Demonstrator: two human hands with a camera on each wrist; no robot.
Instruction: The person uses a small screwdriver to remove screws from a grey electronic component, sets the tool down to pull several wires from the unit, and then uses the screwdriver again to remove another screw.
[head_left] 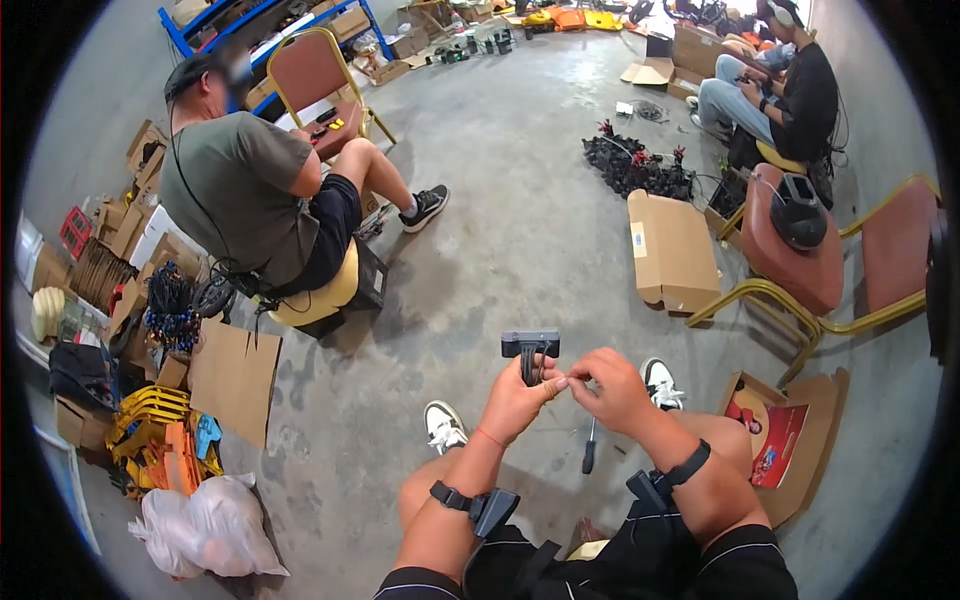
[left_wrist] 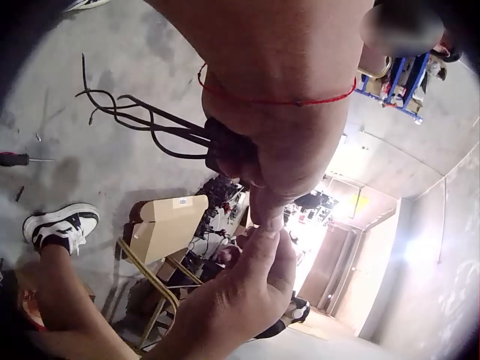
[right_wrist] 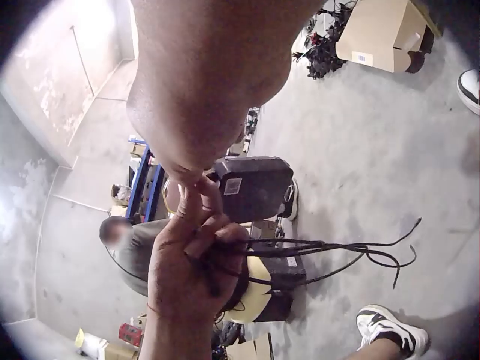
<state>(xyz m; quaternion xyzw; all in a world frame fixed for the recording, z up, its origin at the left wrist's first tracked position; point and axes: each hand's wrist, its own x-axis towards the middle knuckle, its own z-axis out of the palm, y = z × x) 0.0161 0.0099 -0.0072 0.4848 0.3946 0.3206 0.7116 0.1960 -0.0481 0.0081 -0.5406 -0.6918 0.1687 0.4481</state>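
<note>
A dark box-shaped device (head_left: pixel 530 343) with a small pale label in the right wrist view stands just beyond my left hand (head_left: pixel 515 400). Several thin black cables (right_wrist: pixel 330 246) come from it, and the left fingers curl round their bundle. Loose ends of the cables (left_wrist: pixel 165 131) hang free past the palm. My right hand (head_left: pixel 610 390) is close beside it, thumb and fingertips brought together at the left thumb tip. I cannot tell what, if anything, lies between those right fingertips. A screwdriver (head_left: pixel 589 450) lies on the floor below the hands.
An open cardboard box (head_left: pixel 820 440) with red printed matter is by the right knee. A flat carton (head_left: pixel 675 250) and a chair (head_left: pixel 800 240) stand ahead right. One seated person (head_left: pixel 240 190) is at the left, another (head_left: pixel 800 100) far right. Plastic bags (head_left: pixel 210 525) lie at the left.
</note>
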